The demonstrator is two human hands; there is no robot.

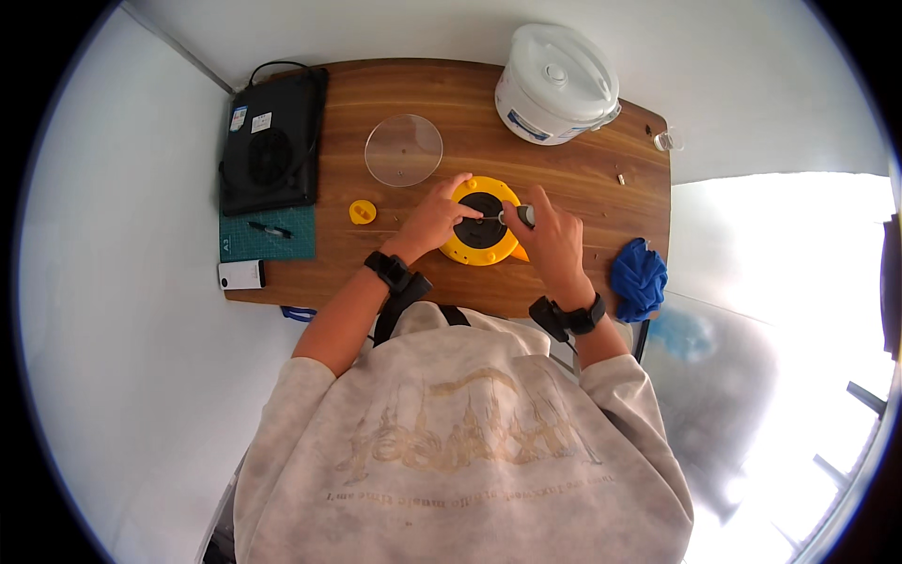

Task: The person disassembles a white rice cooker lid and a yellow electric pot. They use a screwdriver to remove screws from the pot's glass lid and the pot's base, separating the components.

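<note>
A round yellow case (460, 247) with a black centre disc (484, 235) lies on the table in front of me. My left hand (434, 222) holds its left side, one finger along the upper rim and another digit reaching onto the black disc. The remaining left fingers are partly hidden. In my right hand (554, 235) is a screwdriver (526, 216) with a grey and dark handle. Its thin shaft points left, and the tip is at the middle of the black disc, close to a left fingertip. Whether the tip sits in a screw I cannot tell.
On the wooden table (357, 273) are a clear round disc (404, 150), a small yellow cap (362, 211), a white lidded bucket (554, 89), a blue cloth (640, 280) and a clear cup (668, 141). A black appliance (272, 141), green mat (296, 235), black pen (270, 229) and white box (241, 274) line the left.
</note>
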